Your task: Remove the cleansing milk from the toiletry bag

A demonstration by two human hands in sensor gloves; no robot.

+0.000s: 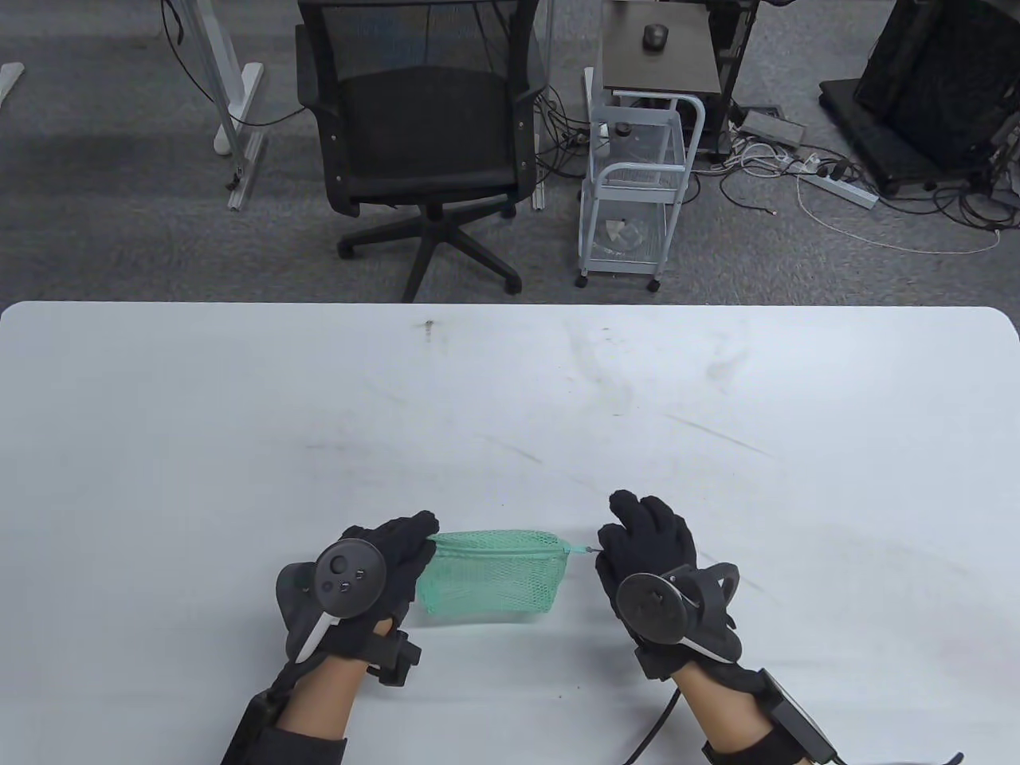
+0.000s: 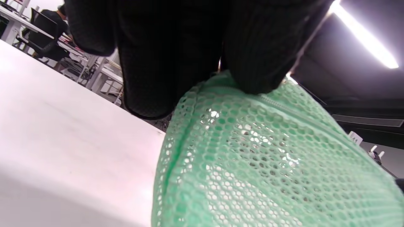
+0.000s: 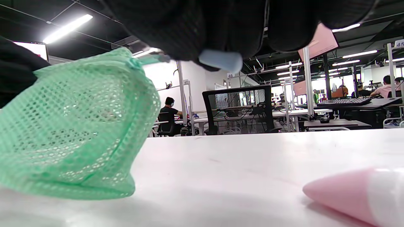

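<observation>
A green mesh toiletry bag (image 1: 490, 578) stands on the white table (image 1: 510, 398) near the front edge, between my hands. My left hand (image 1: 422, 538) grips its left top corner; the left wrist view shows the fingers (image 2: 157, 63) pressed on the mesh (image 2: 268, 164). My right hand (image 1: 610, 550) pinches the zipper pull (image 1: 584, 550) at the bag's right end, also seen in the right wrist view (image 3: 151, 56). A pink and white tube (image 3: 356, 195) lies on the table under my right hand; the table view hides it. Light shows through the mesh (image 3: 69, 126).
A black office chair (image 1: 426, 135) and a white wire trolley (image 1: 637, 183) stand on the floor beyond the table's far edge. Cables and a power strip (image 1: 837, 187) lie on the floor at the right.
</observation>
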